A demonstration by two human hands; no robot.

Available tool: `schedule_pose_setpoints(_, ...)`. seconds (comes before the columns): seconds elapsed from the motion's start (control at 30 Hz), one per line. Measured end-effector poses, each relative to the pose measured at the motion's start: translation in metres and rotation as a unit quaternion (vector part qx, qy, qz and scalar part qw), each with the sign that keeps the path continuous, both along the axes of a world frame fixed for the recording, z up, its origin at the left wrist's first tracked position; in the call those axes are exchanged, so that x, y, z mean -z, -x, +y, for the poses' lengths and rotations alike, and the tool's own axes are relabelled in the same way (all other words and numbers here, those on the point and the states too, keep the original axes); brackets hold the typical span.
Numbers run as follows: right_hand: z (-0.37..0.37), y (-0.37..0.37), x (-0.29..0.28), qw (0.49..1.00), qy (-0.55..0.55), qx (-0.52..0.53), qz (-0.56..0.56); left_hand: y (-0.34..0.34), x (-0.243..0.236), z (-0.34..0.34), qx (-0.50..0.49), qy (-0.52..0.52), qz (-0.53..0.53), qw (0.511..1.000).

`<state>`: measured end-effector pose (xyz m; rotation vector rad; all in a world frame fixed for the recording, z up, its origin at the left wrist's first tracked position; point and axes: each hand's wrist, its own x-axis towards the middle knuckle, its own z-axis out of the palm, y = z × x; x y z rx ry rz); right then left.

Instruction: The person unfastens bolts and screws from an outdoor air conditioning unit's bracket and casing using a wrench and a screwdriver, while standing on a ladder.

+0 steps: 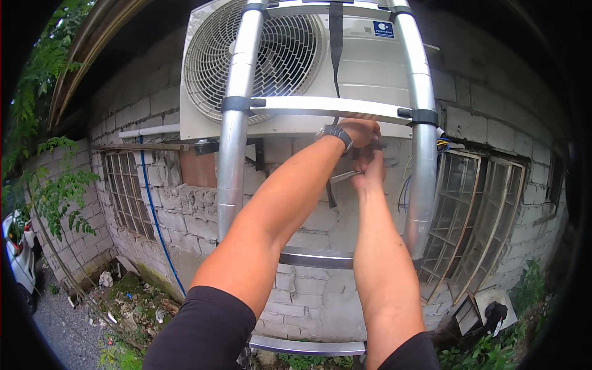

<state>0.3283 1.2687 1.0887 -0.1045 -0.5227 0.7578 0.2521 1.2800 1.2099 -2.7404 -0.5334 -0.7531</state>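
Observation:
Both my arms reach between the rungs of an aluminium ladder (333, 106) to just below a white outdoor air-conditioner unit (370, 80). My left hand (359, 131), with a dark watch (338, 134) on its wrist, is closed near the unit's lower edge. What its fingers hold is hidden. Directly beneath it, my right hand (370, 168) is closed around a silver metal hand tool (344, 176), perhaps a wrench; part sticks out to the left. A dark bracket-like part (377, 146) shows between the two hands. A black strap (335, 49) hangs from an upper rung.
Behind the ladder stands a grey block wall (302, 225). Barred windows (128, 191) and open window panes (475, 216) flank it. A blue pipe (154, 213) runs down the left side. Loose wires (443, 145) hang by the right rail. A white car (20, 253) stands far left.

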Motion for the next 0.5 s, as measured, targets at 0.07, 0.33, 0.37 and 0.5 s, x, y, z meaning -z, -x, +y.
schedule_pose_setpoints(0.07, -0.002, 0.003, 0.0, 1.0, 0.012, -0.017, 0.01, -0.005, 0.003, 0.001, -0.022, -0.028, -0.019, 0.999)
schedule_pose_setpoints(0.33, -0.005, -0.001, -0.004, 0.999, 0.011, -0.002, 0.03, -0.013, 0.01, -0.017, -0.095, -0.102, -0.053, 0.989)
schedule_pose_setpoints(0.37, -0.004, -0.003, -0.004, 0.999, 0.016, -0.005, 0.033, -0.013, 0.011, -0.019, -0.073, -0.08, -0.086, 0.99)
schedule_pose_setpoints(0.5, -0.002, 0.004, -0.004, 0.999, 0.021, -0.016, 0.046, 0.0, 0.007, 0.002, -0.005, 0.008, -0.056, 0.998)
